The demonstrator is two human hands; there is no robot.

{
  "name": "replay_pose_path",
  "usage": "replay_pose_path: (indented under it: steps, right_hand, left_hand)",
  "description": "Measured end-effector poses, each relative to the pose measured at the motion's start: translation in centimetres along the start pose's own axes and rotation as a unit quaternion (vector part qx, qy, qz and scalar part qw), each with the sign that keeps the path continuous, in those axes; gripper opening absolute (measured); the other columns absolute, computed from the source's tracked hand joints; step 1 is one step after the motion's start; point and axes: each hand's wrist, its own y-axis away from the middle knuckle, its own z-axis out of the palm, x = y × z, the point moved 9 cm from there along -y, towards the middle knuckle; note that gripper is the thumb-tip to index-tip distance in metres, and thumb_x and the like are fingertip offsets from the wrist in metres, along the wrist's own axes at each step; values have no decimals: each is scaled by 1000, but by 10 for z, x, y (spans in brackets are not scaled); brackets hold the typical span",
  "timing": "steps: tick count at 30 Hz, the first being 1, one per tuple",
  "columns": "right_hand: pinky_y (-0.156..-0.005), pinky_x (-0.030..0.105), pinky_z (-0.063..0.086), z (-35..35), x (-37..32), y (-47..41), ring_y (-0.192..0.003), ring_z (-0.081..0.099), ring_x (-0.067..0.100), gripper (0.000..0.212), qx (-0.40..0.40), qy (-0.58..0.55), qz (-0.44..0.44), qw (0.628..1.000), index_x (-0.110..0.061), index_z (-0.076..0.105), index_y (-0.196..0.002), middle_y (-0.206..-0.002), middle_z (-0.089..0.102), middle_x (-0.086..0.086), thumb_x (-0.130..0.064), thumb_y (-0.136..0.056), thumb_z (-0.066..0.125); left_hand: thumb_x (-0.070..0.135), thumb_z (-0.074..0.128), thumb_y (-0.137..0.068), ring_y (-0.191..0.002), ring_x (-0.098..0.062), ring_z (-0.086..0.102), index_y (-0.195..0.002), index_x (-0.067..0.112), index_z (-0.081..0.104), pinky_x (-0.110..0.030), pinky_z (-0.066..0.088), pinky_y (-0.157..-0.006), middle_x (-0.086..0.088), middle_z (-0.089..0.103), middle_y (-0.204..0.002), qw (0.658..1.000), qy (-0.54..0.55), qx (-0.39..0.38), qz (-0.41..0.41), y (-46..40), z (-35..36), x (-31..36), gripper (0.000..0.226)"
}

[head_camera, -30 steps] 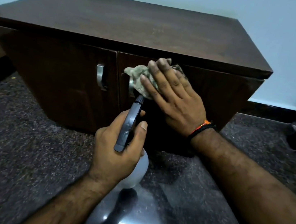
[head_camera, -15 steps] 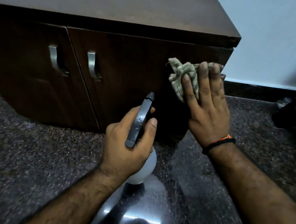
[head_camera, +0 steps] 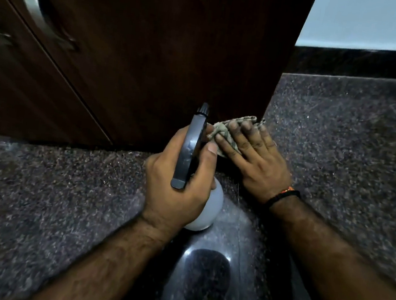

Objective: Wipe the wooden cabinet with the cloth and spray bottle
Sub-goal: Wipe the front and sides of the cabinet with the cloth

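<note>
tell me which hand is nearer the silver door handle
Left. The left hand, gripping the spray bottle, is nearer the handle; the right hand lies farther right.

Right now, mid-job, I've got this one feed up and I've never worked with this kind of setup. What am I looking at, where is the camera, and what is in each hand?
There is no machine here: these are a person's two bare hands. The single picture comes from a wide-angle camera worn on the person's head, looking forward and down, so both forearms reach in from the bottom edge.

The left hand grips a spray bottle, white-bodied with a dark trigger head pointing toward the cabinet. The right hand, with a dark band on its wrist, presses a crumpled cloth with flat fingers against the lower right corner of the dark wooden cabinet, near the floor.

A metal door handle shows at upper left. Everything stands on a speckled stone floor; a pale wall lies behind.
</note>
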Motion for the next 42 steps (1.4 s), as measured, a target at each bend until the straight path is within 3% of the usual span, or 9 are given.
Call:
replay_pose_path:
  steps: [3,7,10,15,20,28,37,39,42]
  right_hand:
    - [-126,49,7,21,-4,17,-156,5,23,69,-40,16,-37,998,-20,16,-161,-164,20,7,-5,-98,39]
    - [-126,46,5,30,-5,25,-156,8,22,74,-52,21,-46,997,-20,11,-162,-165,19,6,-6,-96,40]
    - [-126,46,5,31,-7,24,-155,12,23,65,-46,2,-56,997,-19,11,-162,-167,15,5,-9,-102,33]
    - [-127,39,6,46,-25,17,-155,11,20,60,-97,-39,-147,984,-20,-1,-160,-165,13,3,-15,-108,26]
    - [-125,36,12,56,-31,10,-151,13,14,59,-159,-63,-211,962,-22,22,-156,-160,20,-2,-15,-98,33]
    - [-123,37,17,63,-34,8,-154,16,19,57,-244,-64,-220,942,-25,32,-158,-167,20,-5,-18,-101,31]
    - [-120,38,20,81,-123,-69,-143,29,19,54,-151,-111,-233,954,-12,28,-150,-154,28,4,-19,-97,37]
    - [-123,39,18,89,-135,-76,-146,28,20,54,-157,-101,-237,954,-10,29,-151,-156,27,6,-19,-98,35]
    - [-125,39,13,98,-143,-78,-153,20,24,56,-201,-66,-251,945,-10,29,-158,-165,21,9,-20,-103,29]
  left_hand:
    - [28,59,-102,-52,-16,72,-124,4,66,-42,62,-57,4,66,-59,1000,8,1,-4,0,9,-10,34]
    - [27,59,-102,-52,-18,72,-125,3,65,-43,62,-58,5,66,-61,1000,21,-2,-11,-2,16,-16,33]
    - [28,58,-102,-52,-17,72,-125,6,65,-43,62,-58,6,66,-60,1000,25,-3,-14,-4,17,-19,32]
    - [29,58,-103,-53,-18,72,-125,5,65,-43,62,-59,2,68,-63,1000,20,-2,-13,-3,9,-21,33]
    - [29,58,-102,-53,-19,72,-126,5,65,-43,62,-60,3,67,-64,1000,20,0,-22,0,-7,-25,35]
    - [30,59,-101,-53,-12,71,-126,6,66,-36,61,-61,8,66,-60,1000,10,14,-24,-2,-43,-32,35]
    - [29,58,-100,-55,-7,71,-125,5,67,-24,58,-65,8,66,-61,998,-9,51,-35,-11,-106,-42,36]
    - [31,58,-100,-58,-8,72,-126,4,67,-27,60,-66,5,67,-64,997,-17,64,-43,-12,-130,-48,38]
    - [35,58,-99,-64,-21,75,-129,2,68,-44,64,-68,-4,70,-70,993,-30,92,-60,-12,-169,-58,45]
